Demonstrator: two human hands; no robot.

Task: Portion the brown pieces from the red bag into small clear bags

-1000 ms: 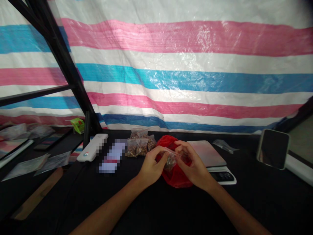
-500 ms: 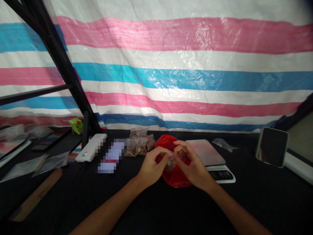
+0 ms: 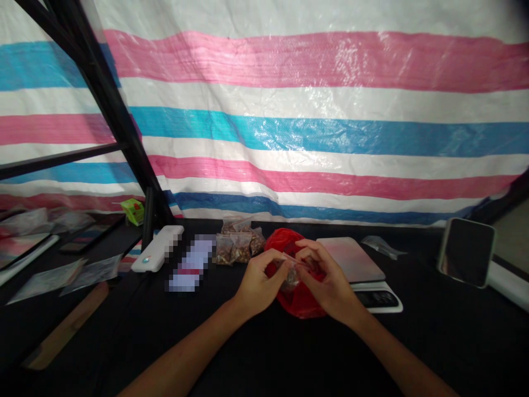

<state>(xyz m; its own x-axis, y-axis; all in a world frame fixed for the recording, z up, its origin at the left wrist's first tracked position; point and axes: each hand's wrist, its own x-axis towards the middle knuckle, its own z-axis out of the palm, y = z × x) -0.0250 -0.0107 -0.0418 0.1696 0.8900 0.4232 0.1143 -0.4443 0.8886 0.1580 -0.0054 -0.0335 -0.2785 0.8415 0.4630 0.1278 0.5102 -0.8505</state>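
Between my two hands is a small clear plastic bag, its top edge pinched on both sides. My left hand is closed, thumb and fingers gripping the bag's left side. On the other side my right hand pinches the bag's top between thumb and forefinger, the other fingers curled. What the bag holds is too blurred to make out. Below and behind it lies a red plastic bag, partly covered by my hands. Several small filled clear bags with brown bits stand to the left of it.
Right of the red bag is a flat digital scale with a pale plate. A clear bag and a dark-screened device lie beyond. At left are a white power bank, a blurred-out phone and flat clear bags.
The view has shifted slightly, moving everything a little to the right. Both hands keep their pinch on the small clear bag, with only slight finger movement.
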